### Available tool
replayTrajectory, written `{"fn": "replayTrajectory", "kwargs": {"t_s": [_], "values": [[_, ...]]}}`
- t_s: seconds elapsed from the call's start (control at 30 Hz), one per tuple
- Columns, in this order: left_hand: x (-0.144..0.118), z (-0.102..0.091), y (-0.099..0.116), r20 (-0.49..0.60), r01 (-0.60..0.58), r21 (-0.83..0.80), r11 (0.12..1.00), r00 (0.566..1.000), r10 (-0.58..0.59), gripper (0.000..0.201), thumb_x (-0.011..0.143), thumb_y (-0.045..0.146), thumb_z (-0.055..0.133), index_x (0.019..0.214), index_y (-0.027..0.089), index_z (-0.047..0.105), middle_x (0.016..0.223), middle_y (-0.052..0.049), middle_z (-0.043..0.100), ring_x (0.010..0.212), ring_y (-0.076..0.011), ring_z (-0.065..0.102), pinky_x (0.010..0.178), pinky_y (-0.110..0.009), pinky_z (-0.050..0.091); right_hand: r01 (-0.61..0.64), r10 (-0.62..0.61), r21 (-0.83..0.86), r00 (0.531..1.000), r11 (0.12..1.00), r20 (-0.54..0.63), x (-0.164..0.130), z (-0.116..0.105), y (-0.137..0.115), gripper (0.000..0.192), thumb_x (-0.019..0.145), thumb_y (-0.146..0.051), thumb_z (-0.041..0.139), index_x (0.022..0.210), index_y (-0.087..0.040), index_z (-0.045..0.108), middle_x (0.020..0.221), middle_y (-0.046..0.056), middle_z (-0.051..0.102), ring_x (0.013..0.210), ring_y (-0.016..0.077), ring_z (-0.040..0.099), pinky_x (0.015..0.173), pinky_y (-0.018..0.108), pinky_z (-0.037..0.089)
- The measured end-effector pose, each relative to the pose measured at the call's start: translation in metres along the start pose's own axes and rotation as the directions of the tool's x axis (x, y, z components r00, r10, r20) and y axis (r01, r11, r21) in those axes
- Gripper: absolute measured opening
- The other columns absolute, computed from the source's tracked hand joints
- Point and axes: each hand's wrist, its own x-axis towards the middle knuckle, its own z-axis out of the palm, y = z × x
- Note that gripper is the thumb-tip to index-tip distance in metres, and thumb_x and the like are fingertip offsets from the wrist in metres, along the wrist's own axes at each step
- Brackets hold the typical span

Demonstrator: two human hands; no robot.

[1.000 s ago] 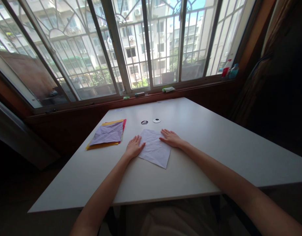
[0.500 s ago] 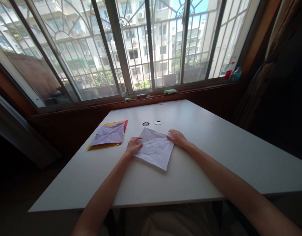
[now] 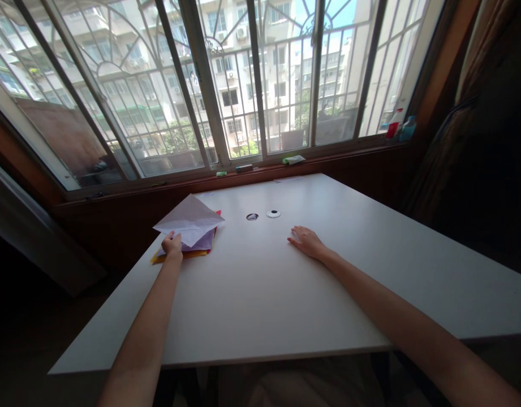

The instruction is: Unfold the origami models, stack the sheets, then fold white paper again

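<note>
You face a white table (image 3: 349,271) with two round cable holes (image 3: 262,215) beneath a barred window (image 3: 226,85); two bottles (image 3: 400,125) stand on the sill. A green cloth (image 3: 293,160) lies there too.

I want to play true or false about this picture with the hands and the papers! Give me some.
1. The left hand holds a pale sheet of paper above the stack of coloured paper. True.
2. The right hand grips a pair of scissors. False: it lies flat and bare on the white table.
3. The stack lies to the left of both hands' owner. True.
4. The window shows night outside. False: sunlit buildings show.
5. A red bottle stands on the table. False: it stands on the windowsill.
</note>
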Motion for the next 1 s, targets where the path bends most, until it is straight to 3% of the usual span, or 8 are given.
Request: {"fn": "replayTrajectory", "kwargs": {"t_s": [0.23,0.37,0.63,0.73,0.8,0.87,0.93,1.0], "values": [[-0.011,0.000,-0.023,-0.018,0.013,0.169,0.986,1.000,-0.010,0.053,0.065,0.010,0.064,0.116,0.006,0.051,0.123,-0.017,0.052,0.119,-0.0262,0.045,0.102,-0.035,0.032,0.009,-0.008,-0.038,1.000,0.999,0.016,0.003,0.004,-0.006,0.040,0.085,-0.038,0.042,0.113,-0.012,0.052,0.128,0.016,0.048,0.120,0.0260,0.042,0.098,0.038,0.033],[-0.017,0.000,-0.023,-0.070,-0.026,0.217,0.976,0.997,0.042,0.056,0.071,0.016,0.061,0.122,0.005,0.043,0.127,-0.019,0.047,0.121,-0.0252,0.043,0.102,-0.033,0.032,0.017,-0.016,-0.044,1.000,0.999,0.022,0.003,0.006,-0.009,0.040,0.085,-0.037,0.042,0.112,-0.010,0.053,0.127,0.017,0.048,0.120,0.0261,0.042,0.099,0.037,0.032],[-0.031,-0.002,-0.013,-0.065,-0.078,0.295,0.952,0.993,0.102,0.038,0.076,0.018,0.052,0.113,0.009,0.049,0.114,-0.018,0.052,0.112,-0.0294,0.047,0.096,-0.042,0.034,0.017,-0.016,-0.031,1.000,0.999,0.024,0.004,0.005,-0.012,0.039,0.085,-0.037,0.042,0.111,-0.011,0.054,0.126,0.016,0.049,0.120,0.0254,0.042,0.100,0.036,0.032],[-0.040,-0.002,-0.003,-0.094,-0.176,0.322,0.930,0.972,0.216,0.034,0.081,0.020,0.041,0.113,0.013,0.047,0.111,-0.015,0.050,0.108,-0.0268,0.047,0.096,-0.043,0.033,-0.001,0.002,-0.021,1.000,1.000,0.012,0.004,0.005,-0.011,0.043,0.084,-0.038,0.042,0.116,-0.011,0.051,0.128,0.016,0.048,0.122,0.0259,0.041,0.100,0.037,0.032],[-0.051,0.003,0.002,-0.030,-0.372,0.342,0.863,0.914,0.406,0.036,0.080,0.020,0.040,0.115,0.012,0.044,0.108,-0.014,0.050,0.103,-0.0244,0.049,0.095,-0.039,0.034,-0.022,0.022,-0.011,1.000,1.000,-0.017,0.003,0.005,-0.012,0.048,0.084,-0.039,0.042,0.123,-0.011,0.045,0.132,0.016,0.044,0.124,0.0263,0.038,0.101,0.039,0.031],[-0.069,0.013,0.005,0.123,-0.567,0.322,0.758,0.819,0.560,0.038,0.080,0.021,0.041,0.117,0.010,0.041,0.111,-0.015,0.050,0.105,-0.0233,0.048,0.095,-0.036,0.035,0.003,-0.003,0.003,0.998,1.000,-0.066,0.001,0.004,-0.014,0.054,0.085,-0.042,0.040,0.129,-0.010,0.038,0.136,0.017,0.039,0.127,0.0265,0.034,0.103,0.041,0.029],[-0.092,0.025,0.005,0.366,-0.740,0.249,0.625,0.669,0.647,0.043,0.083,0.026,0.039,0.123,0.011,0.037,0.122,-0.016,0.045,0.117,-0.0227,0.041,0.100,-0.036,0.030,0.087,-0.084,0.019,0.990,0.996,-0.117,-0.002,0.003,-0.019,0.061,0.085,-0.046,0.037,0.133,-0.008,0.032,0.139,0.017,0.034,0.130,0.0260,0.028,0.105,0.041,0.025],[-0.116,0.037,0.003,0.647,-0.850,0.157,0.502,0.473,0.599,0.051,0.084,0.036,0.040,0.129,0.014,0.031,0.133,-0.015,0.037,0.128,-0.0234,0.028,0.105,-0.038,0.023,0.180,-0.173,0.037,0.975,0.983,-0.141,-0.005,0.003,-0.026,0.067,0.085,-0.050,0.034,0.136,-0.007,0.027,0.142,0.017,0.027,0.133,0.0245,0.020,0.107,0.040,0.021]]}}
